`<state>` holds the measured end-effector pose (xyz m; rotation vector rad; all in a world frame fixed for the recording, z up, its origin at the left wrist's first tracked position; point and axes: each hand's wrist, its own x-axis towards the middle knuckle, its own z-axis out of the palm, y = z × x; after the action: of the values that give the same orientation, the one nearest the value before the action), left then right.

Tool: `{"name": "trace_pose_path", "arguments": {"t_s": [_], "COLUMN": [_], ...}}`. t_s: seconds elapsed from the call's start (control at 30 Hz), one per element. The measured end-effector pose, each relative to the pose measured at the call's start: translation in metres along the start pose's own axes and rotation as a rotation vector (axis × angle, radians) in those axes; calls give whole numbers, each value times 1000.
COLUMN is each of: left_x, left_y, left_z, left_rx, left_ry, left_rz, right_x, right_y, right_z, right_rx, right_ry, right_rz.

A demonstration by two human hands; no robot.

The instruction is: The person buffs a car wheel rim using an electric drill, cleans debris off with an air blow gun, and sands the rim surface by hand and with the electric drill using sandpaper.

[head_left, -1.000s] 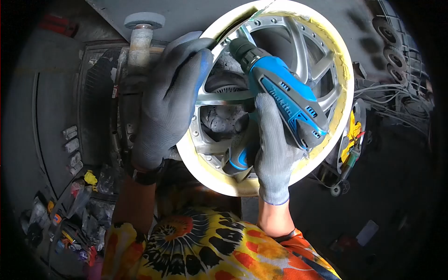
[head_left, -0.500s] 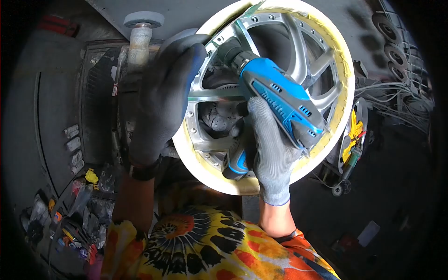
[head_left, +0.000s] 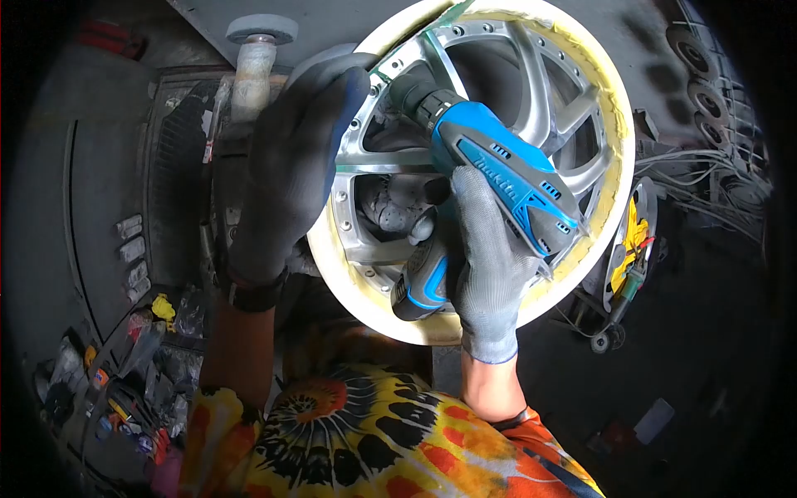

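Observation:
A silver multi-spoke wheel rim [head_left: 532, 91] faces me, its outer lip [head_left: 618, 166] wrapped in cream-yellow tape. My right hand [head_left: 490, 274], in a grey knit glove, is wrapped round the handle of a blue and black Makita cordless drill [head_left: 506, 178]. The drill's chuck points to the upper left, at the wheel's bolted ring; its tip is in shadow and I cannot make out the attachment. My left hand [head_left: 290, 158], in a dark glove, is closed over the wheel's left edge, close to the chuck. Its fingertips are partly hidden in shadow.
A post with a round grey wheel [head_left: 261, 30] on top stands at the upper left. Worn discs [head_left: 691, 50] hang at the upper right above looped cables [head_left: 689, 166]. An angle grinder [head_left: 624, 299] lies beside a yellow cloth [head_left: 633, 236]. Mixed clutter [head_left: 124, 390] fills the lower left.
The drill has shifted slightly to the right within the view, with its chuck still by the bolted ring. Both hands keep their holds. The whole view has moved a little.

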<state>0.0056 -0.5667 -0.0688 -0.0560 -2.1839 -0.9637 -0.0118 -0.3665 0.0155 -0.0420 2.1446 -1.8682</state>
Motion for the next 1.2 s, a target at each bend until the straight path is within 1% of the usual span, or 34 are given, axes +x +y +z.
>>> {"name": "trace_pose_path", "arguments": {"t_s": [0.07,0.1,0.13,0.17,0.2,0.27,0.3,0.37,0.4,0.47,0.5,0.57,0.6,0.67,0.77,0.9,0.93,0.97,1.1,1.13,1.17,1.2], "left_x": [-1,1,1,2,2,0,-2,-5,-5,-6,-7,-8,-7,-6,-3,-1,0,0,0,-1,0,0], "left_y": [1,4,6,7,8,7,3,1,1,1,1,1,0,-1,1,8,10,12,20,24,20,19], "left_z": [-2,-4,-6,-6,-5,-5,-4,-4,-5,-7,-7,-8,-9,-10,-9,-8,-7,-6,-4,-1,-3,-3], "left_rx": [14,87,161,162,183,204,203,200,212,226,222,217,175,117,57,-74,-123,-183,-460,-533,-499,-470], "left_ry": [-9,-30,-52,-52,-35,-21,-26,-33,-53,-76,-78,-81,-90,-101,-110,-106,-100,-92,-20,14,3,-9], "left_rz": [-4,-10,-15,-16,-2,12,17,24,21,20,13,7,-2,-12,-57,-174,-223,-295,-639,-736,-694,-656], "right_x": [3,3,2,2,4,8,6,0,1,5,5,4,4,1,0,2,3,4,1,8,11,10], "right_y": [-7,-6,-2,2,9,22,17,-6,-7,-8,-9,-11,-6,7,4,-6,2,6,4,6,8,7], "right_z": [0,0,0,0,-1,0,-1,0,1,3,6,11,9,4,3,9,8,8,3,3,3,5], "right_rx": [55,57,-69,-195,-193,36,38,-74,-71,-60,-57,89,90,-40,-35,42,47,51,47,-69,-187,-183], "right_ry": [-20,-22,-1,20,18,22,21,4,7,15,17,54,57,44,37,47,55,63,18,40,62,63], "right_rz": [87,88,-26,-141,-141,-100,-99,40,39,-66,-64,55,55,-34,4,22,-52,-128,-94,-252,-409,-408]}}
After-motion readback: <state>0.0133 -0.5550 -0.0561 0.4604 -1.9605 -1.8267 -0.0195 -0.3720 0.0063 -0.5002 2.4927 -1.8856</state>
